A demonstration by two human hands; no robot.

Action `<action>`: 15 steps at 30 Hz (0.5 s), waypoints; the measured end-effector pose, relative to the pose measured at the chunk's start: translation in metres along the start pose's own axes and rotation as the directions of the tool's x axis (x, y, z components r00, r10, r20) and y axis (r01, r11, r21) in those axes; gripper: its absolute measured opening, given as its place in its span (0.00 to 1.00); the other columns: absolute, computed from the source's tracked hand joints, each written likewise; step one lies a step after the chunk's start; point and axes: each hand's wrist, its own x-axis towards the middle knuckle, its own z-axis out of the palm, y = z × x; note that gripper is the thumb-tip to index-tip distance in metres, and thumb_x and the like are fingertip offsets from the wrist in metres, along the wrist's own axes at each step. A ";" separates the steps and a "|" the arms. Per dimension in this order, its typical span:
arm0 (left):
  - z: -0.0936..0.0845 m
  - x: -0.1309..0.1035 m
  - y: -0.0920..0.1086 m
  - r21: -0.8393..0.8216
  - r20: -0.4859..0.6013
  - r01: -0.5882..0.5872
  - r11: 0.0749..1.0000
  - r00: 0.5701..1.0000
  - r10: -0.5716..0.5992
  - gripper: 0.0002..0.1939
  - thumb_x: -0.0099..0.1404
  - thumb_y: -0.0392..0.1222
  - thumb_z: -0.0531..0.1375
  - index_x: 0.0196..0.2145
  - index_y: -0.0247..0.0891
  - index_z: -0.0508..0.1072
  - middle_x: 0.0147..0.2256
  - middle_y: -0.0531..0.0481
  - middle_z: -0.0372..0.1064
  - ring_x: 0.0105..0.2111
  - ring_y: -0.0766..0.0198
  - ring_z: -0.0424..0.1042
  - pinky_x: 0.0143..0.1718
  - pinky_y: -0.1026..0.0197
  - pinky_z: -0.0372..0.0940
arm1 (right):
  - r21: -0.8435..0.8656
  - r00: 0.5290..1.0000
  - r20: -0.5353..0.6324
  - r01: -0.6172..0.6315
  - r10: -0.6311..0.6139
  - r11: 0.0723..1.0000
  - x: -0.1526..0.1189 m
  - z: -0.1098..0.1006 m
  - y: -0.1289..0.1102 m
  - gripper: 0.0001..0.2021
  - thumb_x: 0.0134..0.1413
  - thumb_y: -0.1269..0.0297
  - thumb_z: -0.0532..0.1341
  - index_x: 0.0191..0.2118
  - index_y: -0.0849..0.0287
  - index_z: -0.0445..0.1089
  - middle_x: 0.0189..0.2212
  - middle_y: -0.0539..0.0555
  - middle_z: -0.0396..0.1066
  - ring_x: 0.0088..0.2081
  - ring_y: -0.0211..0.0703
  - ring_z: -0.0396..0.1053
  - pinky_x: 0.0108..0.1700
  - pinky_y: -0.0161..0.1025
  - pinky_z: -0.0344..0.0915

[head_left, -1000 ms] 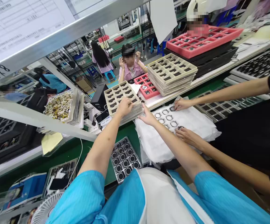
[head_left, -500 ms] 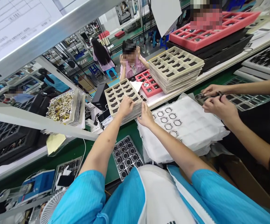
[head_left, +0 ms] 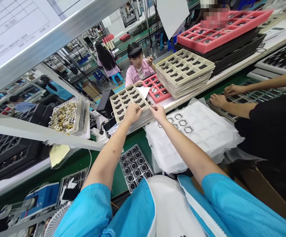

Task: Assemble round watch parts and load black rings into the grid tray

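A stack of beige compartment trays (head_left: 139, 119) sits at the shelf's front edge, its top tray holding dark cut-out shapes. My left hand (head_left: 133, 112) lies over the near rim of the top tray, fingers bent and closed on the edge. At the tray's right corner, my right hand (head_left: 158, 112) has thumb and fingers pinched together; the fingertips are small in view. Below my right forearm, several ring-shaped watch cases (head_left: 182, 122) lie on a white cloth-covered pile (head_left: 202, 138). A clear tray of round dark parts (head_left: 136, 167) rests on the green bench near my body.
A taller beige tray stack (head_left: 186, 74) and red trays (head_left: 157, 90) stand on the shelf. At right, a co-worker's hands (head_left: 221, 97) touch a tray. A white post (head_left: 46, 130) slants across the left, beside a box of loose rings (head_left: 64, 113).
My right hand has gone from outstretched fingers beside the stack to a pinch at its corner. My left hand stays nearly in place. The co-worker's hands at right have lowered onto a tray.
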 end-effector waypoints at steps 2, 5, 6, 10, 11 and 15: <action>0.001 0.003 0.004 0.021 0.012 -0.007 1.000 1.000 0.006 0.10 0.72 0.45 0.60 0.34 0.41 0.75 0.36 0.45 0.74 0.44 0.51 0.69 0.52 0.46 0.65 | 0.048 0.999 -0.005 -0.052 0.052 0.997 0.001 0.001 -0.001 0.09 0.49 0.60 0.66 0.35 0.59 0.74 0.30 0.50 0.74 0.36 0.43 0.72 0.45 0.41 0.71; 0.006 0.007 0.008 0.038 0.007 0.004 0.999 1.000 -0.005 0.10 0.72 0.45 0.60 0.35 0.40 0.77 0.36 0.45 0.74 0.43 0.50 0.70 0.51 0.45 0.65 | 0.068 0.995 -0.005 -0.099 0.100 0.993 0.002 0.002 -0.002 0.08 0.47 0.62 0.67 0.33 0.59 0.73 0.30 0.50 0.74 0.36 0.42 0.71 0.43 0.41 0.71; 0.008 0.008 0.008 0.034 -0.002 0.014 0.999 1.000 -0.014 0.10 0.72 0.44 0.60 0.34 0.40 0.77 0.36 0.45 0.74 0.43 0.50 0.70 0.50 0.45 0.66 | 0.074 0.993 -0.006 -0.115 0.116 0.991 0.002 0.002 -0.003 0.08 0.46 0.62 0.67 0.33 0.59 0.72 0.31 0.50 0.74 0.35 0.42 0.71 0.42 0.40 0.71; 0.010 0.012 0.008 -0.008 -0.044 0.039 0.999 0.998 -0.039 0.11 0.72 0.42 0.61 0.30 0.40 0.74 0.34 0.47 0.72 0.42 0.53 0.69 0.49 0.48 0.66 | 0.093 0.986 -0.010 -0.164 0.165 0.982 0.000 0.002 -0.007 0.08 0.46 0.64 0.67 0.34 0.59 0.72 0.31 0.51 0.74 0.35 0.41 0.71 0.41 0.40 0.70; 0.008 0.014 0.008 -0.016 -0.066 0.039 0.999 0.997 -0.040 0.11 0.72 0.42 0.61 0.30 0.40 0.74 0.34 0.47 0.72 0.42 0.53 0.69 0.50 0.48 0.66 | 0.096 0.985 -0.015 -0.171 0.173 0.981 0.000 0.002 -0.008 0.08 0.47 0.65 0.67 0.34 0.59 0.72 0.32 0.51 0.74 0.34 0.40 0.70 0.40 0.39 0.70; -0.020 0.023 0.006 -0.010 -0.238 0.022 1.000 0.971 -0.024 0.09 0.72 0.41 0.61 0.32 0.40 0.71 0.34 0.48 0.71 0.40 0.56 0.69 0.48 0.52 0.65 | 0.099 0.980 -0.031 -0.191 0.195 0.976 -0.004 0.000 -0.012 0.07 0.49 0.66 0.66 0.35 0.59 0.71 0.30 0.49 0.71 0.30 0.37 0.66 0.33 0.35 0.66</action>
